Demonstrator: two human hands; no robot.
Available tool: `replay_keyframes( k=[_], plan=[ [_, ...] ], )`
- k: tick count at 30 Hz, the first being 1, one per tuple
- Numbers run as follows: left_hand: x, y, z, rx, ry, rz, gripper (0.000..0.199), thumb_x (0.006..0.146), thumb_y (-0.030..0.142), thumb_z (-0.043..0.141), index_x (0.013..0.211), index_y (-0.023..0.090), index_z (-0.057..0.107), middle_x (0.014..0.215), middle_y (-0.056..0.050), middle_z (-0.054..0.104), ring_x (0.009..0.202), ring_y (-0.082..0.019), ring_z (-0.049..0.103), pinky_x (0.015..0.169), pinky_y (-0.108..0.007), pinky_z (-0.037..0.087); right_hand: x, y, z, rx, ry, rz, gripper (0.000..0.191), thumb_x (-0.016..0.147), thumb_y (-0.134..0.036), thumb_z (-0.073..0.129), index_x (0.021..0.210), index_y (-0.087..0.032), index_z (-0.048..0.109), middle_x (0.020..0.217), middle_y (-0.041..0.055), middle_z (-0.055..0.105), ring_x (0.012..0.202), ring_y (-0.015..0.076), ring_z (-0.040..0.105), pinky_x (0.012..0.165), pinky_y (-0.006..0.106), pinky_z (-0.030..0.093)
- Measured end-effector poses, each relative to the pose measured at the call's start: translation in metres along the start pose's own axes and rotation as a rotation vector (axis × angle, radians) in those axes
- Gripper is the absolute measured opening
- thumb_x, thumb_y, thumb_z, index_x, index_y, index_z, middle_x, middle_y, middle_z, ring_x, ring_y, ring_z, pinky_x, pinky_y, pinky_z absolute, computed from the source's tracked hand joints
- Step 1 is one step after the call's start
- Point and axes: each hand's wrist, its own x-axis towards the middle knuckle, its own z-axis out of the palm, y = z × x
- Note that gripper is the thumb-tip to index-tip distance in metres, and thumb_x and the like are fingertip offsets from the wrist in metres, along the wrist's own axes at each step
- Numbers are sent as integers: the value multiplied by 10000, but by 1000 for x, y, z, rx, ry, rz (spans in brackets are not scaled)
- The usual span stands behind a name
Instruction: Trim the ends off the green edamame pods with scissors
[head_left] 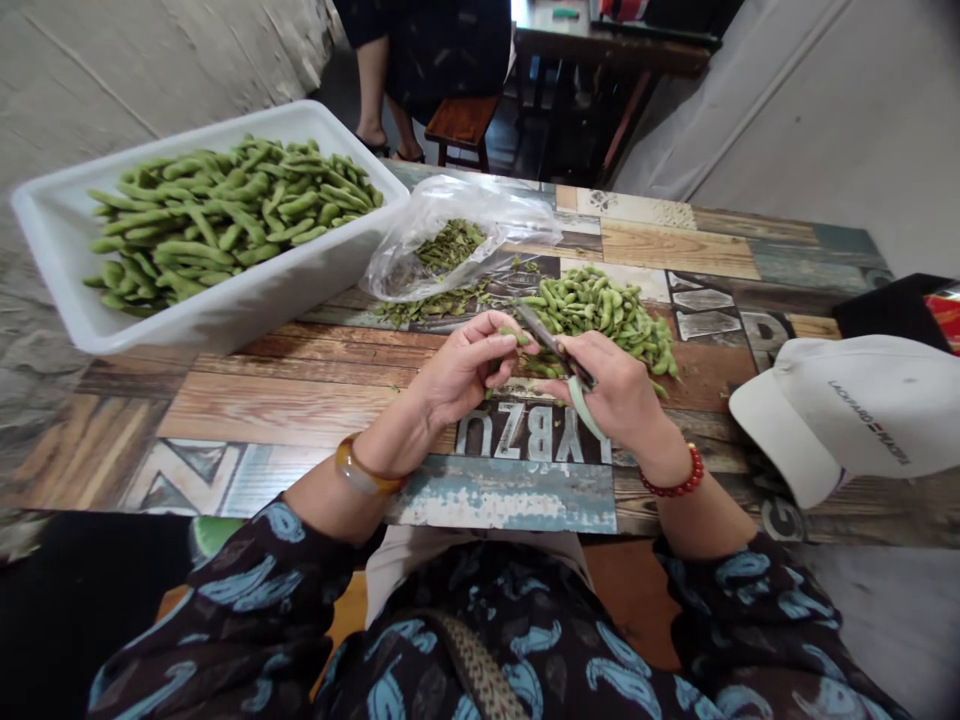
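Between the fingertips of my left hand is a green soybean pod, pinched at one end. My right hand is wrapped round a pair of scissors with pale green handles, and the blades point up and left close to the pod. Whether the blades touch it I cannot tell. Just beyond my hands lies a pile of green pods on the patterned table. Small trimmed bits are strewn left of that pile, by a clear plastic bag holding more of them.
A white plastic tub full of pods stands at the left. On the right are a white cap and a black object. Past the table's far edge are a person's legs, a wooden stool and another table.
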Motion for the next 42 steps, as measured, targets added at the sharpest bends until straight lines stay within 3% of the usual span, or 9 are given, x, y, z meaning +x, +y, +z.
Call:
replay_keyframes(
  k=[3,7,11,17,22,27,34,38,42],
  plan=[
    [2,6,-4,-62,13,23,211,693,207,706,827,160,551,821,-27,674,549,-67,507,422,-157,300,1,8,-3,-40,125,77,450,891,-474,648,1230,-179,625,965,94,675,860,239,651,800,358,540],
    [4,9,-10,-10,30,5,201,758,311,678,773,169,536,632,36,497,487,-61,417,414,-166,263,4,16,-8,-66,230,108,466,887,-519,636,1206,-179,645,918,93,688,857,249,653,811,382,537],
    [10,1,-14,365,94,90,189,862,350,590,848,163,609,539,66,382,438,-61,312,424,-185,215,5,20,-9,-42,242,88,459,893,-528,623,1190,-179,653,913,92,699,847,247,654,806,390,538],
    [26,-13,-17,1074,169,327,227,842,306,591,927,144,725,714,-22,621,638,-131,506,617,-252,369,6,22,-12,-1,270,96,454,901,-515,615,1183,-161,650,921,102,697,879,256,658,818,399,542],
    [32,-20,-12,1455,127,341,129,775,265,665,786,155,731,679,-28,599,663,-158,504,629,-274,342,5,26,-9,-12,261,136,438,889,-507,634,1175,-176,653,936,102,689,884,267,653,828,413,537],
    [20,-8,-4,1269,123,385,141,803,249,614,713,143,633,673,-11,587,653,-132,492,640,-257,356,7,28,-1,58,248,132,412,875,-479,663,1148,-170,661,1006,116,699,936,266,663,840,385,536],
    [1,18,22,1163,-22,330,153,804,264,603,709,151,563,662,18,515,650,-107,444,628,-238,344,10,20,0,309,222,97,303,828,-343,703,1073,-164,689,959,87,726,889,244,684,838,372,538],
    [7,15,24,1015,36,335,175,787,298,656,722,155,579,640,31,481,615,-94,407,590,-229,326,11,13,0,398,191,135,258,785,-220,669,1031,-152,703,968,80,731,877,216,683,825,330,531],
    [10,4,21,786,73,245,255,729,359,745,856,149,675,618,39,503,558,-81,380,539,-226,300,14,6,2,455,183,221,266,776,-236,651,1025,-157,698,918,61,732,822,197,672,769,303,523]
  ],
)
